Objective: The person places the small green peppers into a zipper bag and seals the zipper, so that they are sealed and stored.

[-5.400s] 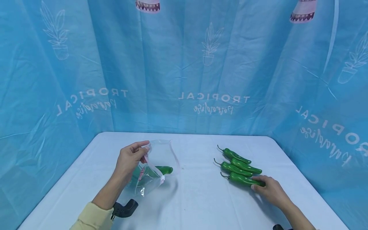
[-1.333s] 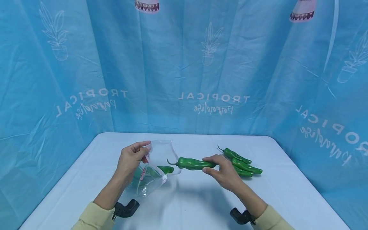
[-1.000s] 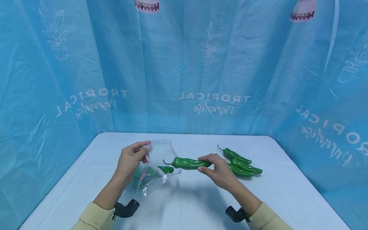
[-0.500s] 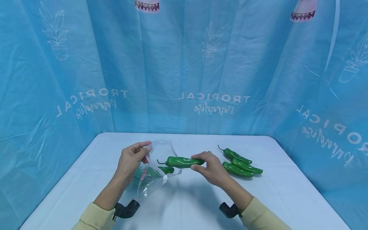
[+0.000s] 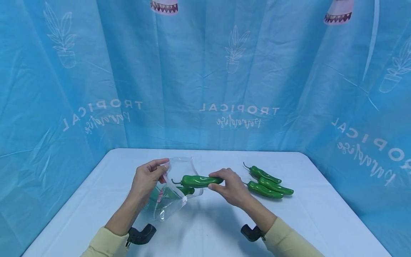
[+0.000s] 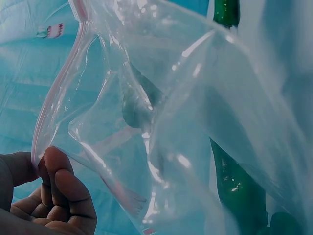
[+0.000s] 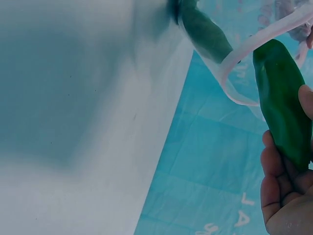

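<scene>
My left hand (image 5: 147, 176) pinches the rim of a clear zip bag (image 5: 170, 207), its mouth spread toward the right. Inside the bag lies at least one green chili pepper (image 5: 187, 190), partly veiled by the plastic; how many are in there I cannot tell. My right hand (image 5: 229, 185) grips another green pepper (image 5: 199, 181) by its tip end, stem pointing left at the bag's mouth. In the right wrist view that pepper (image 7: 281, 98) has its stem end at the pink-white bag rim (image 7: 264, 36). The left wrist view shows the rim between thumb and fingers (image 6: 56, 161).
To the right, three more green peppers (image 5: 264, 190) lie side by side on the white table (image 5: 218, 228). Behind the table's far edge hangs a blue printed curtain (image 5: 205, 89), which also stands at both sides. Each wrist wears a black camera mount (image 5: 141, 235).
The right hand has picked up the nearest pepper from the pile on the right and carried it left to the bag's mouth. The left hand has hardly moved, still holding the bag.
</scene>
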### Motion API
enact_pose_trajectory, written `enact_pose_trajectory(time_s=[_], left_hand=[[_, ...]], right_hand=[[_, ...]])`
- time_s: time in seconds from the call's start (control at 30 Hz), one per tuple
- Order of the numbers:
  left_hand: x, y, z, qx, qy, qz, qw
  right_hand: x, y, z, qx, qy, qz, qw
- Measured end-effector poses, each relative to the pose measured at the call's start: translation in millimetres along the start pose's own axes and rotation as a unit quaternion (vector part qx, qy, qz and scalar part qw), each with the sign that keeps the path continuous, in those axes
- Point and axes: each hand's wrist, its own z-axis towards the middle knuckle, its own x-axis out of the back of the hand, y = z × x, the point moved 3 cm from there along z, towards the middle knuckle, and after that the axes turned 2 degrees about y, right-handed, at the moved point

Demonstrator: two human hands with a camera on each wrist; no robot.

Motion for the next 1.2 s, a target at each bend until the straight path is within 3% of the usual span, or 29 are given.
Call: enact_pose_trajectory(time_s=[1.2], left_hand=[[-0.1, 0.6, -0.5, 0.003, -0.006, -0.002, 1.0000]], right_hand=[[-23.5, -22.2, 19.4, 0.019, -0.027, 0.002, 0.9994]])
